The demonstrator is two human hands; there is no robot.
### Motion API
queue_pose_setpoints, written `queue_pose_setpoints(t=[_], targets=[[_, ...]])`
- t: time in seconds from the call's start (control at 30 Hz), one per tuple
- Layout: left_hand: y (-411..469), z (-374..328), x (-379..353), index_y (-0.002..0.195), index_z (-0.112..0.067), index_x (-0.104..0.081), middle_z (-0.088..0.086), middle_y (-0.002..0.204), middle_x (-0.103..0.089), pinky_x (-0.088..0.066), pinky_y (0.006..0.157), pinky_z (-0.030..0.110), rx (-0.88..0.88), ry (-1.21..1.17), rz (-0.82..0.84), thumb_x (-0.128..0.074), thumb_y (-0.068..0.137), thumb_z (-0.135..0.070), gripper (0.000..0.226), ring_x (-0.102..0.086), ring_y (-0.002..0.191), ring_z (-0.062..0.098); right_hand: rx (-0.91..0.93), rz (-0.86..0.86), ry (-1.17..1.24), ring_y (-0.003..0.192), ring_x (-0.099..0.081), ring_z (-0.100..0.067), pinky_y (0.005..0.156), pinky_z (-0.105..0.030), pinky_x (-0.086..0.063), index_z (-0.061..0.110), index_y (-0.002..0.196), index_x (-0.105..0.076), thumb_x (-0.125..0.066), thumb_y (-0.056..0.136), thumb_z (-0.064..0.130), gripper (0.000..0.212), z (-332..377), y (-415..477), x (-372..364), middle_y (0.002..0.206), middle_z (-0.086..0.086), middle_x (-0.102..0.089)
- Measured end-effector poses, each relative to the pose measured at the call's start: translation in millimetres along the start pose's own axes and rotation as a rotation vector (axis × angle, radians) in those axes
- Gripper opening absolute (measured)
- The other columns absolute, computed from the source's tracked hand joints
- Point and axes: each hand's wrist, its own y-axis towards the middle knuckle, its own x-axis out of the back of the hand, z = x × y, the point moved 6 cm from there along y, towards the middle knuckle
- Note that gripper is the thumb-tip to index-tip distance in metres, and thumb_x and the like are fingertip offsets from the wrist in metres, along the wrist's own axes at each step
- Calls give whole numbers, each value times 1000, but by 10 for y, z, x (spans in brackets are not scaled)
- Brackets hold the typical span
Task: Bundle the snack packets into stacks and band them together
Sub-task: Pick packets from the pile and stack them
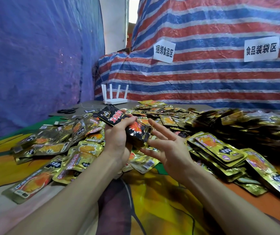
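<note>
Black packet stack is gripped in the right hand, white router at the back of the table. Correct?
Not quite. The head view shows the left hand gripping the black packet stack. The right hand is open beside the stack's lower end. The white router does stand at the back of the table.

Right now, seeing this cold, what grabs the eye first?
The heap of gold snack packets that covers the table from left to right. At centre, the left hand grips a stack of black packets, and the right hand spreads its fingers beside it. Behind, a red, white and blue striped tarp carries two white paper signs.
</note>
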Motion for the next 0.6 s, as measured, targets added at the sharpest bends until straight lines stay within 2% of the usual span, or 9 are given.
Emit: queue_pose_setpoints(t=[0.13,0.23,0.33,0.43,0.5,0.6], targets=[[12,4,15,90,-13,-65,8,86,-67,-58,74,40,13,-2,-17,-63,89,3,16,-70,70,19,-21,-5,22,124,-60,-38,71,-36,-61,23,119,-76,-70,73,-20,64,-11,23,17,148,-18,-46],[15,26,43,103,-10,-66,11,94,-68,-59,76,42,39,-2,-35,-63,89,1,18,-70,79,24,-32,36,28,132,-54,-38,73,-36,-61,21,121,-75,-80,61,-10,67,-41,37,-19,148,-20,-50],[5,50,55,124,4,-62,15,101,-68,-60,78,43,90,-32,-72,-63,89,0,35,-70,83,27,-39,57,4,135,-52,-36,73,-32,-60,22,123,-74,-88,50,4,77,-49,35,-38,148,-20,-50],[22,77,47,128,2,-59,18,108,-63,-53,96,59,85,-67,-79,-60,90,5,38,-65,94,33,-34,89,-27,128,-59,-33,73,-31,-59,24,125,-73,-89,52,4,78,-67,21,-56,148,-21,-48],[24,82,43,120,-6,-60,18,107,-61,-51,97,62,69,-71,-90,-60,90,6,33,-64,94,33,-7,86,-57,120,-66,-27,72,-30,-60,24,126,-73,-88,51,3,79,-60,-3,-63,144,-16,-50],[10,103,49,117,-1,-63,19,104,-64,-53,93,62,84,-72,-103,-63,89,5,29,-66,91,33,71,76,-103,89,-75,-5,69,-28,-60,21,131,-67,-86,55,-1,81,-34,-22,-70,120,2,-64]])
